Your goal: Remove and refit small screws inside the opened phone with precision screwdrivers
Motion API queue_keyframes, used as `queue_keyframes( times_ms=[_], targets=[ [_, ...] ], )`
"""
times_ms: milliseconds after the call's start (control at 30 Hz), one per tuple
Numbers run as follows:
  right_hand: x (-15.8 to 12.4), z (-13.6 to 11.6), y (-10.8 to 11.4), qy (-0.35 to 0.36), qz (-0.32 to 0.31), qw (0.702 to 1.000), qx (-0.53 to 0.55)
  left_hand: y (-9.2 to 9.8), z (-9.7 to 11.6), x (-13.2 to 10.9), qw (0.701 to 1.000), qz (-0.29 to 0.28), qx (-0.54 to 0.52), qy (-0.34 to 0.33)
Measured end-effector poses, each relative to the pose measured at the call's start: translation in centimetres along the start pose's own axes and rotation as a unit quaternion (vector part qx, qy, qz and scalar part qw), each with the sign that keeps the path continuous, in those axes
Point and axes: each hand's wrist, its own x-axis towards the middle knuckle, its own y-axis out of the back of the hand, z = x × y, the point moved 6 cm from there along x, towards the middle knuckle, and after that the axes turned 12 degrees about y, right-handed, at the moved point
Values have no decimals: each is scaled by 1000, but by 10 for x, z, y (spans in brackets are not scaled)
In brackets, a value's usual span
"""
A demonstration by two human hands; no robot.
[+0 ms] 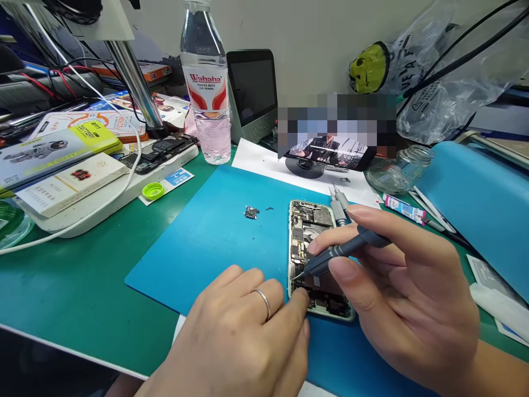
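Observation:
An opened smartphone [313, 220] lies on a blue mat [194, 242], its circuit boards and inner parts exposed. My right hand [413, 286] is closed round a dark grey precision screwdriver [343, 251], whose thin tip meets the phone's inside near its left edge. My left hand [248, 325], with a ring on one finger, has its fingers curled, and the index fingertip presses on the phone's lower left part. The thumb side is partly hidden. Left of the phone lie a small metal-and-black part [250, 212] and some tiny pieces [269, 208].
Two metal-handled tools [339, 204] lie just beyond the phone. At the back stand a water bottle [206, 88], a small speaker-like screen [253, 88] and a propped display [330, 149]. A glass jar [403, 168] rests at right; boxes [70, 184] fill the left.

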Motion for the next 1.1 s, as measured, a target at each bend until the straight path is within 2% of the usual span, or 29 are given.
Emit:
queue_keyframes(
  times_ms=[167, 333, 500, 700, 1000, 1100],
  targets=[
    [-1, 1, 1, 8, 0, 1000, 12, -1, -1, 2, 1000, -5, 7, -3],
    [-4, -1, -2, 27, -32, 999, 33, -2, 1, 0, 1000, -11, 0, -4],
    [-8, -2, -4, 3, -45, 996, 71, -3, 2, 1, 1000, -11, -12, -1],
    [-2, -7, -5, 50, -85, 993, 65, -3, 2, 2, 1000, -3, -18, 9],
    [-5, -3, -5, 2, -57, 993, 105, -2, 2, 1, 1000, -14, -18, 7],
    [-4, -5, -4, 6, -38, 995, 91, -3, 1, 1, 1000, -21, -21, 5]
  ],
)
